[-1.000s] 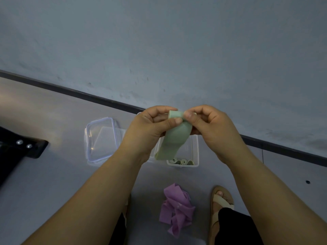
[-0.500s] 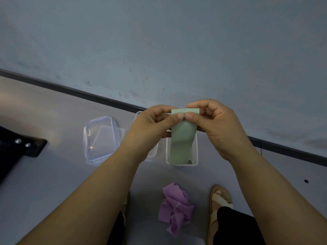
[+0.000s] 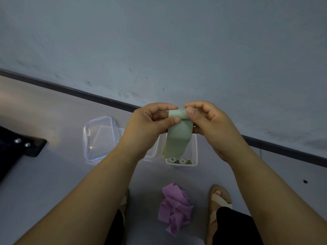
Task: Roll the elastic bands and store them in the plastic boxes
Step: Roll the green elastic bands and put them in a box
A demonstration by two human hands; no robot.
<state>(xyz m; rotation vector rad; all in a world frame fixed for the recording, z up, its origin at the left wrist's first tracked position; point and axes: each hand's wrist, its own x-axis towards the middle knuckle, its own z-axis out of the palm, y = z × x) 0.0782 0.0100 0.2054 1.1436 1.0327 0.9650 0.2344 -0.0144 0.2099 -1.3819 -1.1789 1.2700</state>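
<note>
At frame centre, left hand (image 3: 150, 124) and right hand (image 3: 210, 121) pinch the top edge of the green elastic band (image 3: 178, 137), starting its roll. Band appears light, soft and limp, hanging over the plastic box (image 3: 194, 156). Best held at the rolled edge.

Green band (image 3: 178, 138) hangs over the open box (image 3: 195, 151); rolled bands (image 3: 179, 160) fill its near end.
</note>
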